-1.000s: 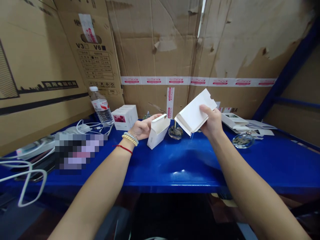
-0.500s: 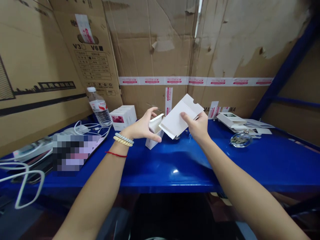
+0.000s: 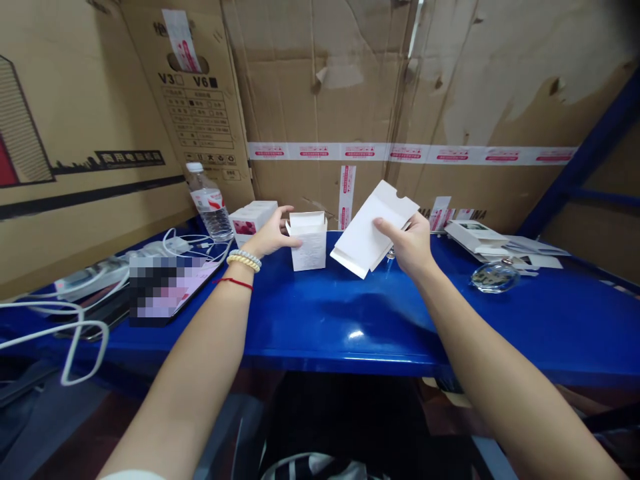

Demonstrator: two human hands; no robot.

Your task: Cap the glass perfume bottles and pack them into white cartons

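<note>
Midway along the blue counter [image 3: 320, 333], a small white box [image 3: 310, 248] stands upright between the two hands, its printed face toward the near side and its mouth upward, with a flap raised at the far edge. The left hand [image 3: 273, 237] is the nearer one: it comes in from the left with the thumb against the box's near face and the fingers spread around the left side, partly hidden. Whether it grips the box or only steadies it, I cannot tell.

Just right of the box, the right hand [image 3: 411, 245] is closed on a flat white carton [image 3: 373, 230], thumb on the broad face, fingers behind. The carton's long axis slants from far right, where a notched end rises, down to near left. That lower end lies close to the box's right side, with a visible gap between them. A bit of something shiny shows under the carton, too covered to make out.

Well to the right, a round glass bottle [image 3: 495, 277] lies near some flat white packaging [image 3: 477, 237]. Beyond the left hand sit white boxes with a pink picture [image 3: 245, 227], then a water bottle [image 3: 210, 203].
</note>
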